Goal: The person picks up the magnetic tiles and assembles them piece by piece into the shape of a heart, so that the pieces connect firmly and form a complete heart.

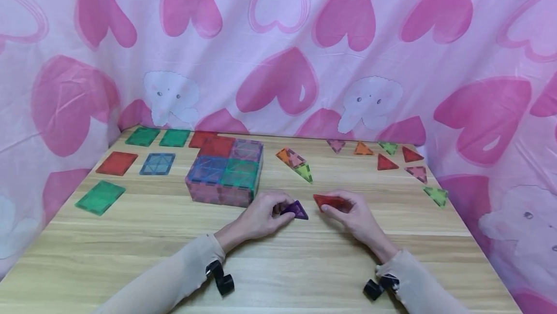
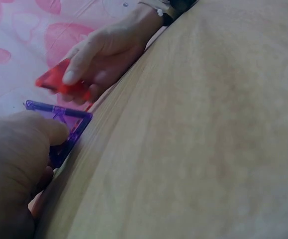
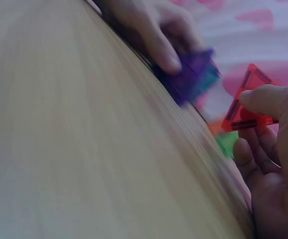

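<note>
Two triangles: left hand (image 1: 261,217) fingers pinch the purple triangle (image 1: 296,209); right hand (image 1: 353,213) fingers clamp the red triangle (image 1: 329,201).

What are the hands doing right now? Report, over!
Left hand pinching purple triangle. Right hand pinching red triangle. Small gap between triangles, nothing in it.

Translucent purple triangular plastic tile (image 1: 297,209) beside translucent red triangular plastic tile (image 1: 329,201). Flat block of square plastic tiles (image 1: 226,169) topped in red, purple, blue and green, with pink sides. Loose flat square tiles (image 1: 130,164) in green, red and blue. Scattered small triangular tiles (image 1: 391,159) in pink, orange, green and red. Pale wood-grain table (image 1: 283,265). Light pink curtain (image 1: 278,48) patterned with darker pink hearts and white elephants. Beige sleeves (image 1: 174,275).
</note>
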`<state>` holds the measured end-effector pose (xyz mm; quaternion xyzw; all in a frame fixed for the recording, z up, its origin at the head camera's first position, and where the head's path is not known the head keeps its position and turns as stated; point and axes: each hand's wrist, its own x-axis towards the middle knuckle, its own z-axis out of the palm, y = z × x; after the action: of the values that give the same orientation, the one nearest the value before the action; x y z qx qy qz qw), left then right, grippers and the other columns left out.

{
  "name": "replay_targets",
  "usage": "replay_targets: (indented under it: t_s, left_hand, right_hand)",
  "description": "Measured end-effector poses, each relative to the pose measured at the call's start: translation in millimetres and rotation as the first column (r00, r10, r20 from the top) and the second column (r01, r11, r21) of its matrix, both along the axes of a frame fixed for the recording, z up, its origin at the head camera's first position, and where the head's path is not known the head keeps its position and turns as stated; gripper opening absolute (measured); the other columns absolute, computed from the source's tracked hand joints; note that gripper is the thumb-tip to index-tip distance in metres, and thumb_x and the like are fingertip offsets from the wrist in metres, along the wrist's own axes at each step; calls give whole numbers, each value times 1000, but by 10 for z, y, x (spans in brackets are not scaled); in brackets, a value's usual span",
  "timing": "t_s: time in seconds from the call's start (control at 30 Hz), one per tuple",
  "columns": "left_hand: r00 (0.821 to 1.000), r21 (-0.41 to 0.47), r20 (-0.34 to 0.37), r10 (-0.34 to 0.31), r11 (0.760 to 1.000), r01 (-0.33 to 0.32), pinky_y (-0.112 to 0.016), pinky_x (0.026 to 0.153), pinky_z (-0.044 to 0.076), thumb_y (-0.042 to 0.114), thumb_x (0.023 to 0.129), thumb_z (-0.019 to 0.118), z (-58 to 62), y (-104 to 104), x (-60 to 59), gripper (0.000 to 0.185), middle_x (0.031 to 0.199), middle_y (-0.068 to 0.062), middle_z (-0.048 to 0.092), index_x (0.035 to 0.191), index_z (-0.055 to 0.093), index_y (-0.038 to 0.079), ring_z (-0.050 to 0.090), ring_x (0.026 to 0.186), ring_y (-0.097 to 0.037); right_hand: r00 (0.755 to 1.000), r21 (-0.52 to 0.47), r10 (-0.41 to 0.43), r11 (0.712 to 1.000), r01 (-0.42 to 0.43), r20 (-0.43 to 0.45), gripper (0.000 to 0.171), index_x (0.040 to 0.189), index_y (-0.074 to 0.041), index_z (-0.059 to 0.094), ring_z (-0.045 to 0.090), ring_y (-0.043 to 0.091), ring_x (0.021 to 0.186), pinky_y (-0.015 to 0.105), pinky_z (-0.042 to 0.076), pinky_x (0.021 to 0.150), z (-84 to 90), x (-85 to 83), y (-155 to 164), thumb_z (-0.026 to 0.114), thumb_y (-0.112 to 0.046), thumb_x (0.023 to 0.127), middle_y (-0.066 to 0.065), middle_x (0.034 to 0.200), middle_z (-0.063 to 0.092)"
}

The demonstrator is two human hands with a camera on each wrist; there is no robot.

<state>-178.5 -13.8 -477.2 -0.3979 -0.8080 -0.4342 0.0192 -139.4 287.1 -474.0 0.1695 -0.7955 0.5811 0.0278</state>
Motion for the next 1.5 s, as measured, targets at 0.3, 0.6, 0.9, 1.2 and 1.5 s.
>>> replay_targets:
  t_s: [0.3, 0.6, 0.9, 1.2, 1.5]
  left_hand:
    - [999, 6, 0, 48, 999, -48, -24, 74, 57, 10, 98, 86, -6, -5, -6, 15, 100, 3, 76, 112, 81, 13, 65, 86, -9]
    - [999, 11, -14, 38, 999, -38, -24, 74, 57, 10, 97, 86, -19, -2, 13, 16, 100, 3, 76, 112, 81, 12, 65, 87, -9]
    - [999, 0, -10, 48, 999, -48, -24, 74, 57, 11, 98, 86, -40, 4, 17, 17, 101, 3, 76, 114, 81, 12, 65, 87, -8]
    - [999, -8, 2, 46, 999, -46, -24, 75, 57, 11, 99, 85, -28, -11, 19, 17, 103, 3, 76, 115, 81, 12, 65, 88, -7]
    - [999, -22, 1, 46, 999, -46, -24, 76, 56, 12, 100, 84, -11, -8, 11, 17, 102, 5, 76, 116, 80, 13, 65, 88, -7]
  right_hand:
    - [981, -40, 175, 983, -178, -84, 26, 121, -5, 82, 74, 20, 107, 27, 61, 94, -34, -119, -307, 80, 5, 98, 14, 116, 78]
    - [987, -69, 156, 985, -157, -26, 38, 138, 3, 70, 71, 18, 114, 26, 59, 97, -34, -68, -167, 78, 2, 101, 28, 130, 69]
    - [972, -102, -219, 972, 210, -87, 41, 140, 8, 66, 70, 14, 106, 20, 58, 93, 6, -110, 604, 76, 6, 100, 25, 122, 70]
    - [707, -131, -696, 718, 683, -125, 46, 137, 3, 74, 71, 6, 92, 10, 55, 80, 92, -63, 1711, 89, -2, 93, -1, 112, 78]
    - [597, 350, -774, 510, 786, -213, 63, 152, -11, 69, 58, 0, 106, 7, 39, 88, 71, 64, 2175, 88, -37, 98, 4, 135, 64]
